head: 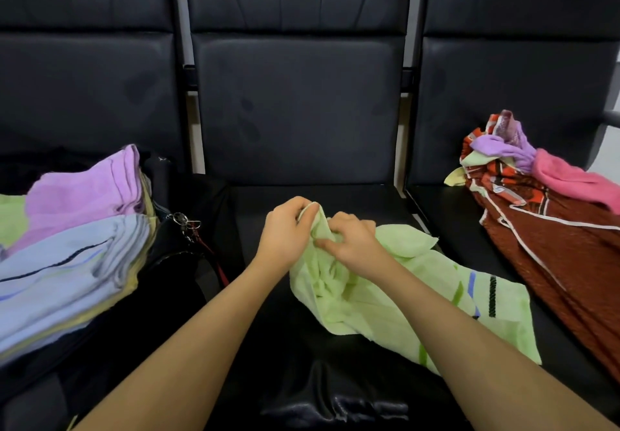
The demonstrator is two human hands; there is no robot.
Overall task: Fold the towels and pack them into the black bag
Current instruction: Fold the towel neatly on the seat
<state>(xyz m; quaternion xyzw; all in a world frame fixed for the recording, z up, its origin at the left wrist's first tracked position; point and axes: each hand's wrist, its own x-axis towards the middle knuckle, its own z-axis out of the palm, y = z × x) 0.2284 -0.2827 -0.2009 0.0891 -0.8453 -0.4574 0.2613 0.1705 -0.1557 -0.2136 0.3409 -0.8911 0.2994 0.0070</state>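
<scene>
A crumpled light green towel [402, 296] with blue and black stripes lies on the middle black seat [335, 195]. My left hand [285, 229] pinches a corner of it at the top. My right hand [352, 239] grips the bunched cloth right beside the left. On the left seat the black bag [174, 263] lies partly hidden under a stack of folded towels [67, 263], lilac, pale blue and yellow.
A loose heap of unfolded towels [536, 202], dark red patterned, pink and purple, sits on the right seat. A key ring [184, 221] hangs off the bag. Black padded seat backs [295, 105] rise behind everything.
</scene>
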